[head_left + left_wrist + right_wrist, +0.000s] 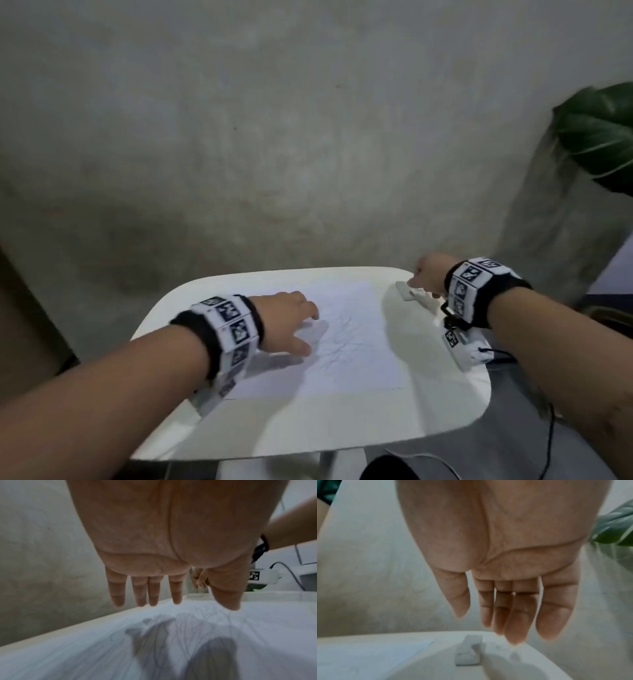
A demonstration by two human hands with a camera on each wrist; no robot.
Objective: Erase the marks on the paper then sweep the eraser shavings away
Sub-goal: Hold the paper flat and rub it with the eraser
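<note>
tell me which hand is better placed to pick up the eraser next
The right hand. It hovers open just above the eraser at the table's far right corner, fingers pointing down at it. The left hand is spread over the scribbled paper, better placed to hold the sheet steady.

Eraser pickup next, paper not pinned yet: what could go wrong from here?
The eraser sits near the table edge; the open right hand reaching from above could nudge it off. The left hand hovers over the paper, not pressing, so rubbing may slide or crease it.
</note>
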